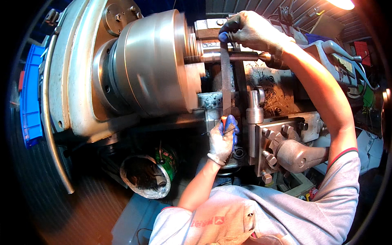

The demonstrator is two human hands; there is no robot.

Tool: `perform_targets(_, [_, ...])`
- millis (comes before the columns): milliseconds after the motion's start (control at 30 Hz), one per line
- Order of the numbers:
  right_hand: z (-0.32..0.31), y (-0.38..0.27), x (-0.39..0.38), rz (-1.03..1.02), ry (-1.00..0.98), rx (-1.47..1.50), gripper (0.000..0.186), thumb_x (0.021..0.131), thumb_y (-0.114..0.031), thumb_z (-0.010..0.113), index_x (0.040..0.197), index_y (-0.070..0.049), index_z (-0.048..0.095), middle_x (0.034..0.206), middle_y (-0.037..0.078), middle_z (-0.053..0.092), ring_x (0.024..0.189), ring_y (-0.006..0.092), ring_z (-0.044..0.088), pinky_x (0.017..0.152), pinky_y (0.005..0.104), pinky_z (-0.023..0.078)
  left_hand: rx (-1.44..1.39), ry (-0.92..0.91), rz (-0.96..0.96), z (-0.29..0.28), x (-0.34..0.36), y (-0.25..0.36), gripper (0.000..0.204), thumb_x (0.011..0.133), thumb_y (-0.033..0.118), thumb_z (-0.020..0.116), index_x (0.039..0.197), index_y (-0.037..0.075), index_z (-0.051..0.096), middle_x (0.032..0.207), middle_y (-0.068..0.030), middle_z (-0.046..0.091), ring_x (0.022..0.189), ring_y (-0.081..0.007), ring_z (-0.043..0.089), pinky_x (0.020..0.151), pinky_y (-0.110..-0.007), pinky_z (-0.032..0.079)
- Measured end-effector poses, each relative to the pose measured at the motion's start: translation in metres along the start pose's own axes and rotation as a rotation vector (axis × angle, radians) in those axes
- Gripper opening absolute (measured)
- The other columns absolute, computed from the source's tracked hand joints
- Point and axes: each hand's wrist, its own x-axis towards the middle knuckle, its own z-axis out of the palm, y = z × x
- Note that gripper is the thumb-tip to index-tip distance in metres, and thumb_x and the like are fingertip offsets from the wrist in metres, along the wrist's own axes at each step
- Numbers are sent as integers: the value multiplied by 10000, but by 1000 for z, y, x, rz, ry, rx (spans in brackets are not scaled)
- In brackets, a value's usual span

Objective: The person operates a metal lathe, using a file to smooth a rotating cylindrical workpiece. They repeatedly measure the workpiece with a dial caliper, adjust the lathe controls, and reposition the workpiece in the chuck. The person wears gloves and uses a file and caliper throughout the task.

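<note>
A long flat file lies across a slim metal shaft on a lathe. My left hand, in a white glove with blue fingers, is wrapped round the file's orange handle at the near end. At the far end, my gloved right hand pinches the tip of the blade, its fingertips dark and blue. To the left of the file, the large lathe chuck looks blurred, as in spinning. A pointed centre supports the shaft's right end, below my right wrist.
The tool post, with bolts and a thick lever, stands right of my left hand. A bucket with dark contents sits below the chuck. The grey headstock and a blue bin are at left; a lamp shines top right.
</note>
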Motion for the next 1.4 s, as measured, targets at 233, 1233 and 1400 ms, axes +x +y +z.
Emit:
perform_targets(233, [-16,-21,7,36,-139,165,333,879,-342,755,1041,-51,750,843,92,724,733,166,656,678,336,535,179,48,-69,-5,2,11,189,985,249,657,1033,66,662,800,11,631,686,-79,571,618,-252,477])
perform_targets(1233, [-27,-40,6,145,-156,98,332,913,-347,715,1100,-75,750,970,90,739,866,215,690,767,372,552,299,97,230,6,9,2,229,986,290,653,1041,68,642,757,11,608,612,-58,544,533,-229,439])
perform_targets(1400, [-29,-31,15,190,-193,218,298,908,-316,718,1092,-86,760,998,106,755,909,235,708,772,390,557,237,67,149,4,12,6,223,988,279,646,1070,72,651,797,-4,634,662,-65,571,558,-228,458])
